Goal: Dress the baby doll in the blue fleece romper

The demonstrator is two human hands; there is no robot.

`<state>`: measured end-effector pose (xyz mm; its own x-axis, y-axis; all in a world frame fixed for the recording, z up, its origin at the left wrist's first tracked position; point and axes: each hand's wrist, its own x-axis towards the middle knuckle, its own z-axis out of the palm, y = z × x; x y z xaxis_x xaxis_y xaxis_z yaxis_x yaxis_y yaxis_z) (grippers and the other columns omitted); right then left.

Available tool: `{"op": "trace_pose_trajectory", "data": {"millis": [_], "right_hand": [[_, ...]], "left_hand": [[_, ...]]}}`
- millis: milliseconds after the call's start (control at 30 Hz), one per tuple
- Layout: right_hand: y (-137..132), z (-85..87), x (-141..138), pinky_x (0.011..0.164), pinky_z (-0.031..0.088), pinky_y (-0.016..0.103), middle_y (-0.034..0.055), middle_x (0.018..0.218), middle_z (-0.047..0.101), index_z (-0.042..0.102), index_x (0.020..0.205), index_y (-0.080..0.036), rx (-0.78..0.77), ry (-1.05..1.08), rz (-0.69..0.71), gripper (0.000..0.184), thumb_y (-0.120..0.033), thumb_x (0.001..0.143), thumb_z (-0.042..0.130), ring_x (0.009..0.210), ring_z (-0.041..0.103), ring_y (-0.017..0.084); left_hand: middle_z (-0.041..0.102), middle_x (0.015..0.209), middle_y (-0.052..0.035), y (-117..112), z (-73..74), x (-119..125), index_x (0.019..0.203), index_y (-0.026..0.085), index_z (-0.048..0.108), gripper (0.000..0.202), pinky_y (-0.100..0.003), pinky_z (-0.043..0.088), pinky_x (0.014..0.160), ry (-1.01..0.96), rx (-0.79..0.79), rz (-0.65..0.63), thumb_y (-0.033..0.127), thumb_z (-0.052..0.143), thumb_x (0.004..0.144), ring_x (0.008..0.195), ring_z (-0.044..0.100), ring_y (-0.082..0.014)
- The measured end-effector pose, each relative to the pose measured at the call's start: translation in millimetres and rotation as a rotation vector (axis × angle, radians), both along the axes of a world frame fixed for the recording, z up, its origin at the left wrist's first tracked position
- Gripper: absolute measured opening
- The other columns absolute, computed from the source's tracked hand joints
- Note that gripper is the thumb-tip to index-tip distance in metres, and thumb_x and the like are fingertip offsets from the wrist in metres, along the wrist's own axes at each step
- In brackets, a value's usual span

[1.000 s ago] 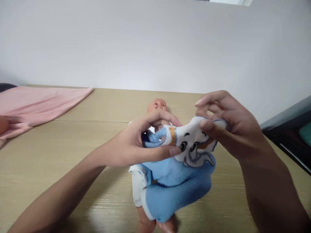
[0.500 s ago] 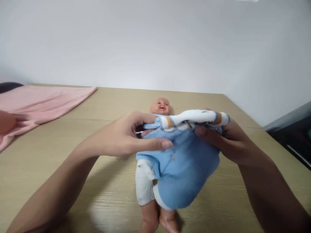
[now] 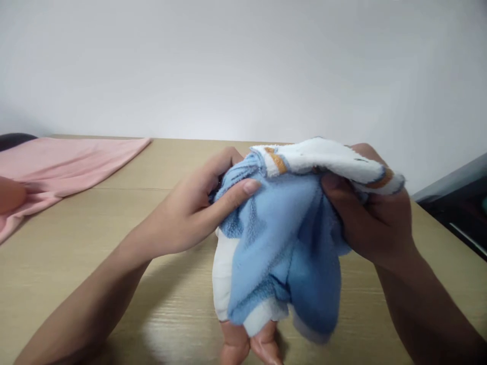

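Observation:
A blue fleece doll garment (image 3: 277, 218) is stretched between my two hands, held up in front of a baby doll (image 3: 224, 276). The garment has a white fuzzy upper edge with orange patches, and two short leg-like ends with white hems hang down. My left hand (image 3: 201, 203) grips its upper left side, thumb on the front and fingers behind. My right hand (image 3: 375, 213) pinches it below the white edge on the right, fingers partly hidden. The doll lies on its back, its white cloth body and bare legs showing; the garment and hands hide its head and chest.
The wooden table (image 3: 182, 162) runs back to a pale wall (image 3: 243, 66). A pink cloth (image 3: 87, 162) lies at the left with a skin-coloured rounded object (image 3: 11, 195) on it. A dark object (image 3: 460, 208) stands beyond the table's right edge.
Both hands have raised the garment, and my right hand has moved to the right, spreading it wider. The doll's head is now covered from view, and two leg-like ends hang apart.

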<state>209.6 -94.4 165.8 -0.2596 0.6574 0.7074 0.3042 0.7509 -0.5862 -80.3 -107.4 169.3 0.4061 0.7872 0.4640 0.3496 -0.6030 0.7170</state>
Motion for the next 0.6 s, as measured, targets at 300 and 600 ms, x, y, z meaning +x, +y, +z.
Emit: {"op": "trace_pose_trajectory", "data": {"millis": [300, 600], "right_hand": [[6, -4.0, -15, 0.099, 0.06, 0.033, -0.001, 0.104, 0.069, 0.074, 0.121, -0.028, -0.205, 0.019, 0.077, 0.022, -0.045, 0.121, 0.061, 0.102, 0.069, 0.02], [12, -8.1, -8, 0.126, 0.059, 0.047, 0.0068, 0.15, 0.079, 0.071, 0.157, -0.029, -0.885, 0.076, 0.412, 0.057, -0.064, 0.111, 0.072, 0.139, 0.075, 0.032]], "left_hand": [[0.074, 0.099, -0.0018, 11, 2.1, 2, 0.099, 0.022, 0.069, 0.032, -0.034, 0.056, 0.089, 0.238, 0.039, -0.198, 0.052, 0.074, 0.111, 0.097, 0.069, -0.0224], [0.084, 0.122, -0.0061, 4, -3.5, 4, 0.15, 0.025, 0.072, 0.047, -0.032, 0.069, 0.09, -0.203, -0.407, -0.231, 0.053, 0.076, 0.112, 0.111, 0.081, -0.0277]]}}
